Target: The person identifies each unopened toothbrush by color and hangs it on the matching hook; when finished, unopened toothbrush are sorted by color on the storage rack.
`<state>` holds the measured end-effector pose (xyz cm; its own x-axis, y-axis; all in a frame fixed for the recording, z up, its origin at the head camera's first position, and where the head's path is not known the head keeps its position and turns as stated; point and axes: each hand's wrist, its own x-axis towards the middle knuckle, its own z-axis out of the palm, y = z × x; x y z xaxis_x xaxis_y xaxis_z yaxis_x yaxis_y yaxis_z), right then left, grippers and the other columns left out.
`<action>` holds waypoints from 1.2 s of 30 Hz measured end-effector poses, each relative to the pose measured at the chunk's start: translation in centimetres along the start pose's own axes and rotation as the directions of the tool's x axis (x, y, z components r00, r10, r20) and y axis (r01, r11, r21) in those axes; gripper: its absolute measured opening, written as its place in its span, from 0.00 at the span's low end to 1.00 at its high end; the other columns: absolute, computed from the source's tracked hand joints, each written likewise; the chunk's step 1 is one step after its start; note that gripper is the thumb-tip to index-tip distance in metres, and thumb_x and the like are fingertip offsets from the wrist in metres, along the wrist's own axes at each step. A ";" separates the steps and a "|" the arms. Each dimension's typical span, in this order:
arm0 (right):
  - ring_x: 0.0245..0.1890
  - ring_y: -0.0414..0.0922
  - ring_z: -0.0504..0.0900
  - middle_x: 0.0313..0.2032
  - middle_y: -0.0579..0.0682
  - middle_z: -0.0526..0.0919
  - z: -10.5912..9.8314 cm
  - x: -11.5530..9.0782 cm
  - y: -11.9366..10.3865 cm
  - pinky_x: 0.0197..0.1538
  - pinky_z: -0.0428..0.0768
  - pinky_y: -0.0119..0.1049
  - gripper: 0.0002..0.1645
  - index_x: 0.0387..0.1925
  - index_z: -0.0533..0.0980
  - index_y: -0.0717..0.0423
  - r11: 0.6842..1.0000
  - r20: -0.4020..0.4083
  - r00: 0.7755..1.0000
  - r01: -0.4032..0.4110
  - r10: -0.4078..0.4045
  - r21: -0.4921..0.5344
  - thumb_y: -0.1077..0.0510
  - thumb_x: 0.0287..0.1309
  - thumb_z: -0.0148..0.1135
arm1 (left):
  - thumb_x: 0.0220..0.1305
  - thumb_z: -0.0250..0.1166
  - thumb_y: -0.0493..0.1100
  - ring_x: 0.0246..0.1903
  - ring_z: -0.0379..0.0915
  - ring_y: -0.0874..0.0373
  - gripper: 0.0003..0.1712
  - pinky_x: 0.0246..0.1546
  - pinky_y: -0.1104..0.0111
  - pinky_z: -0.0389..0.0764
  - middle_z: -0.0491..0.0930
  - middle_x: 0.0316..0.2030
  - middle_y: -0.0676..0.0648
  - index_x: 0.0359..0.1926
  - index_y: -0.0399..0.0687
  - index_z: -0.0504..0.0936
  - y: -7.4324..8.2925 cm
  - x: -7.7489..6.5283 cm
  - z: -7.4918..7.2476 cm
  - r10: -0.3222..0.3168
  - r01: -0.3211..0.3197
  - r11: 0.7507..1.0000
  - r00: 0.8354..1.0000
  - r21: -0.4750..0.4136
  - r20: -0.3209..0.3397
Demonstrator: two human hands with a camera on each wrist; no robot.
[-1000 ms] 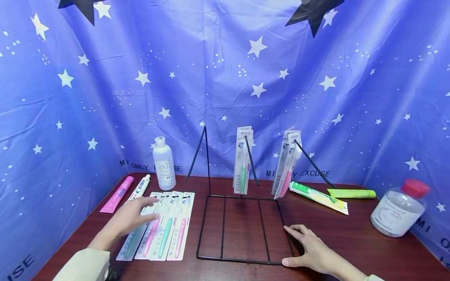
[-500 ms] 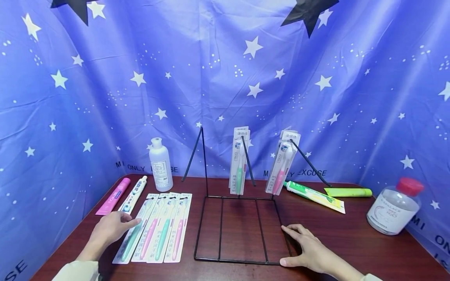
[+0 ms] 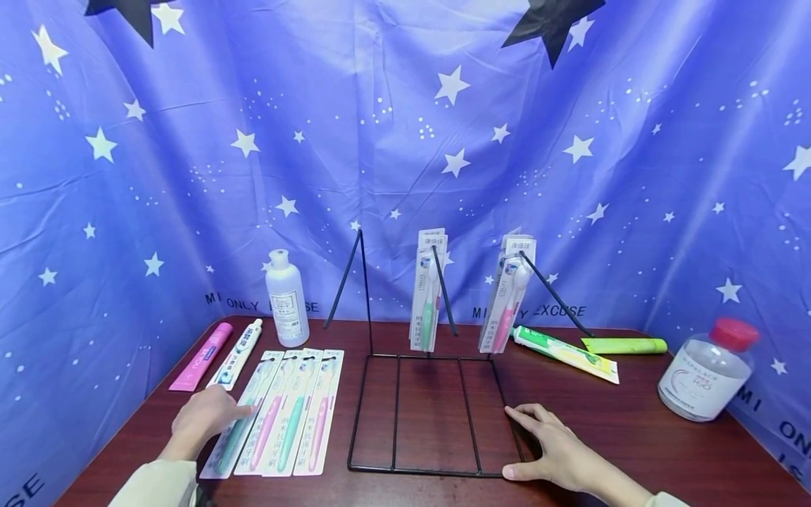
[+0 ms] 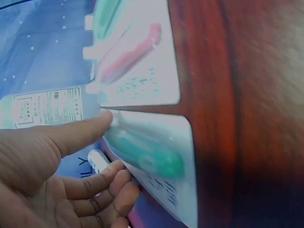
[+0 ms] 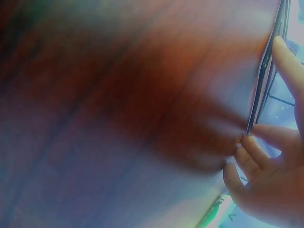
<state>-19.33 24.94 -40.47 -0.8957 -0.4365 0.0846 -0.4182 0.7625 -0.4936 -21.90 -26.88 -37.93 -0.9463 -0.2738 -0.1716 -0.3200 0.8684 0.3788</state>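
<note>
My left hand (image 3: 204, 417) is at the leftmost of several blister-packed toothbrushes lying in a row. That one is a green packaged toothbrush (image 3: 233, 445). In the left wrist view, my thumb rests on one edge of its card and the curled fingers meet the other edge, pinching it. Beside it lies a pink packaged toothbrush (image 3: 269, 422), then another green one (image 3: 293, 426) and another pink one (image 3: 319, 426). My right hand (image 3: 557, 449) touches the right side of a black wire rack (image 3: 437, 472), thumb at the front corner and fingers extended along the side wire.
Packaged toothbrushes hang on the rack's middle hook (image 3: 445, 292) and right hook (image 3: 557, 294); the left hook (image 3: 344, 278) is bare. Around stand or lie a white bottle (image 3: 286, 299), pink tube (image 3: 201, 358), white toothpaste tube (image 3: 237, 355), green toothpaste tube (image 3: 566, 354), yellow-green tube (image 3: 624, 346) and red-capped bottle (image 3: 705, 373).
My left hand has moved left and toward me, from above the toothbrush row down to the leftmost green one. The right hand stays on the rack, and the head view has shifted slightly.
</note>
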 end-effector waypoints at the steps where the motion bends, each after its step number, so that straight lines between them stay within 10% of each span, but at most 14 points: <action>1: 0.55 0.60 0.63 0.55 0.57 0.66 0.0 0.0 0.0 0.46 0.69 0.61 0.54 0.61 0.63 0.63 1.000 -0.003 1.000 0.002 -0.002 -0.001 0.33 0.39 0.65 | 0.48 0.67 0.55 0.24 0.67 0.52 0.27 0.22 0.62 0.68 0.71 0.22 0.42 0.28 0.32 0.75 0.2 0.0 0.0 -0.014 0.014 1.000 1.000 0.001 0.000; 25: 0.56 0.62 0.63 0.55 0.57 0.65 0.0 0.0 -0.1 0.46 0.67 0.63 0.54 0.61 0.64 0.62 1.000 -0.001 1.000 -0.013 0.013 -0.002 0.33 0.39 0.66 | 0.50 0.67 0.57 0.36 0.67 0.43 0.49 0.41 0.54 0.72 0.68 0.35 0.31 0.49 0.14 0.58 -0.4 1.2 0.1 -0.089 0.127 0.956 0.984 -0.263 0.152; 36: 0.55 0.61 0.63 0.55 0.57 0.66 0.0 0.0 -0.2 0.46 0.67 0.63 0.53 0.61 0.64 0.63 1.000 -0.008 1.000 0.000 0.000 -0.008 0.34 0.39 0.66 | 0.55 0.60 0.41 0.23 0.73 0.55 0.18 0.26 0.64 0.74 0.75 0.22 0.44 0.31 0.23 0.76 -1.5 0.9 -0.1 0.071 -0.048 0.929 0.996 -0.368 0.049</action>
<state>-19.22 24.84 -40.38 -0.8971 -0.4323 0.0918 -0.4191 0.7664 -0.4869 -22.27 -28.43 -38.59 -0.9633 -0.1912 -0.1885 -0.2684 0.6675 0.6945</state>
